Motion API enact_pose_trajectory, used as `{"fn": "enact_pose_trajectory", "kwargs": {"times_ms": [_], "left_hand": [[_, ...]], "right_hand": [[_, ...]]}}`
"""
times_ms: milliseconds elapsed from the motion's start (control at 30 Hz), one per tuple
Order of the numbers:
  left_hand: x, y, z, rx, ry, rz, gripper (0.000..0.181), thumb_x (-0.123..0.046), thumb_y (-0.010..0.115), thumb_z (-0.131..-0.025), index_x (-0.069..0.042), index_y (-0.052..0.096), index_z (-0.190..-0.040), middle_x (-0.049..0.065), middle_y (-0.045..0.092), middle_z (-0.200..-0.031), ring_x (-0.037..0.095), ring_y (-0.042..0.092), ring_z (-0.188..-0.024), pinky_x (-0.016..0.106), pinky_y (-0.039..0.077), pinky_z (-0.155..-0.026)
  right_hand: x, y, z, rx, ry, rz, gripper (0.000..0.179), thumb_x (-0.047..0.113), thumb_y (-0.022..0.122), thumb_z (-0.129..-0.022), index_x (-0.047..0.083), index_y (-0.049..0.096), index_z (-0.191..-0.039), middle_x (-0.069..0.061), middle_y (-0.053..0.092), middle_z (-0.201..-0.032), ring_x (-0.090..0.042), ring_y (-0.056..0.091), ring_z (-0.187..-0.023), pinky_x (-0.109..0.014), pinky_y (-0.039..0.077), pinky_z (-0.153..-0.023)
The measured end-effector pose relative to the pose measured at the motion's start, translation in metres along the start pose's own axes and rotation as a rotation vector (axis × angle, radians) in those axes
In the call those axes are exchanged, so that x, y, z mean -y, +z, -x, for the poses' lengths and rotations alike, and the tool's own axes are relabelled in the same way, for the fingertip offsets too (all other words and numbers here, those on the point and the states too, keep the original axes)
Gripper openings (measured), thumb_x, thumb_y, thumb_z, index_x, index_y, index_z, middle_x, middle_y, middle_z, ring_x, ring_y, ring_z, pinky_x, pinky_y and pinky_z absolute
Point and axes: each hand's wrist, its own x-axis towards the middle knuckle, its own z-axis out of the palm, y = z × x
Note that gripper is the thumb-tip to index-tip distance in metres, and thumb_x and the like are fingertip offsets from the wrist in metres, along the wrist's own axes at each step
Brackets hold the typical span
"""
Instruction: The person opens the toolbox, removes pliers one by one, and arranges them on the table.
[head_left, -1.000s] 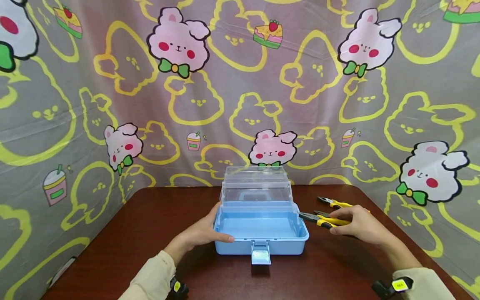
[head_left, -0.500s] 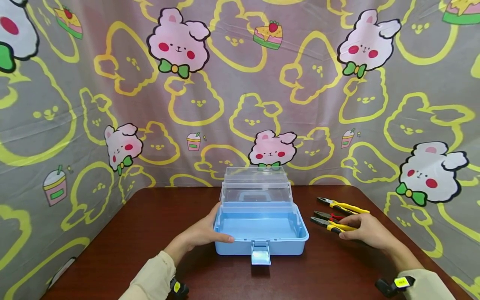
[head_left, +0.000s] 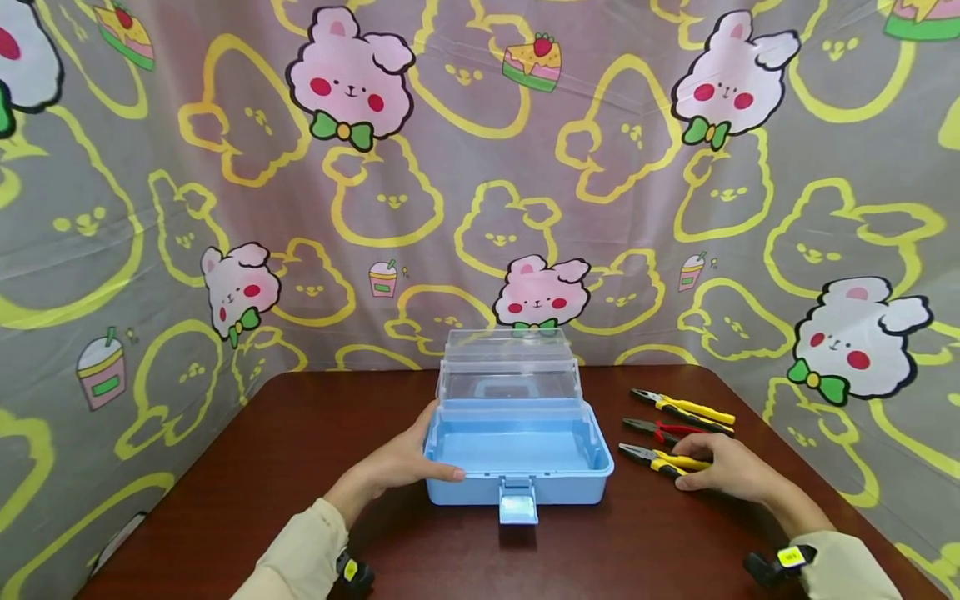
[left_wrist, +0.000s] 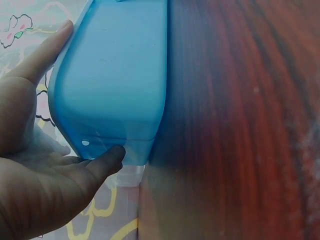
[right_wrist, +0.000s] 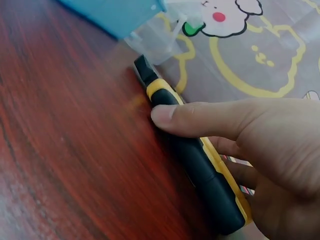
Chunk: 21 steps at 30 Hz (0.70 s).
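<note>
A light blue toolbox [head_left: 558,490] with a raised transparent lid [head_left: 513,350] stands open on the table. My left hand [head_left: 393,457] holds its left end, with the thumb over the front rim. In the left wrist view, the fingers [left_wrist: 107,162] lie against a corner of the box. To the right of the box, my right hand [head_left: 727,471] grips the handles of yellow-and-black pliers [head_left: 658,460], whose grey jaws point left. The right wrist view shows the thumb pressed on a black part of a handle [right_wrist: 190,155]; the other fingers are partly hidden behind.
Red-handled pliers [head_left: 667,429] lie just behind the held pair, partly hidden by the right hand. Farther back lies another yellow-and-black pair [head_left: 686,408]. A latch [head_left: 517,504] hangs down at the box's front. A patterned curtain [head_left: 420,275] surrounds the brown table [head_left: 337,417].
The right hand has moved the yellow-and-black pliers away from the box's right side and lowered them in front of the red pair, which now shows more. The left hand stays on the box.
</note>
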Motion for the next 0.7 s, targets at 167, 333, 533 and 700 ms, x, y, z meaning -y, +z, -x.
{"fn": "enact_pose_trajectory", "kwargs": {"times_ms": [167,333,533,700], "left_hand": [[0.0002,-0.0003,-0.0008,0.003,0.007,-0.005,0.122,-0.032,0.091,-0.080,-0.022,0.006,-0.166,0.016,0.035,-0.155,0.038,0.041,-0.133,0.065,0.035,-0.107],[0.0014,-0.0004,-0.0003,-0.001,0.002,-0.010,0.122,-0.032,0.091,-0.080,-0.021,0.006,-0.166,0.018,0.033,-0.156,0.040,0.040,-0.134,0.066,0.034,-0.107],[0.0031,-0.0017,0.0003,0.005,0.008,0.005,0.121,-0.030,0.091,-0.080,-0.022,0.006,-0.166,0.018,0.033,-0.156,0.041,0.039,-0.135,0.066,0.033,-0.108],[0.0026,-0.0015,0.0003,0.012,0.021,0.009,0.123,-0.030,0.091,-0.080,-0.023,0.003,-0.166,0.016,0.030,-0.158,0.041,0.037,-0.136,0.066,0.034,-0.108]], "right_hand": [[-0.0018,0.0002,-0.0016,0.015,-0.016,0.005,0.044,0.026,0.090,-0.081,0.007,0.069,-0.115,-0.003,0.066,-0.099,-0.023,0.057,-0.091,-0.037,0.047,-0.075],[-0.0023,0.0012,-0.0023,0.028,-0.021,0.007,0.044,0.027,0.090,-0.082,0.007,0.069,-0.115,-0.002,0.065,-0.099,-0.022,0.057,-0.090,-0.036,0.047,-0.075],[-0.0014,0.0017,-0.0056,0.040,-0.005,0.009,0.043,0.027,0.090,-0.082,0.007,0.070,-0.114,-0.001,0.066,-0.098,-0.021,0.057,-0.089,-0.037,0.047,-0.075],[0.0054,0.0012,-0.0056,0.039,-0.021,0.042,0.041,0.028,0.089,-0.083,0.006,0.071,-0.113,0.000,0.067,-0.097,-0.019,0.059,-0.088,-0.035,0.049,-0.074]]}}
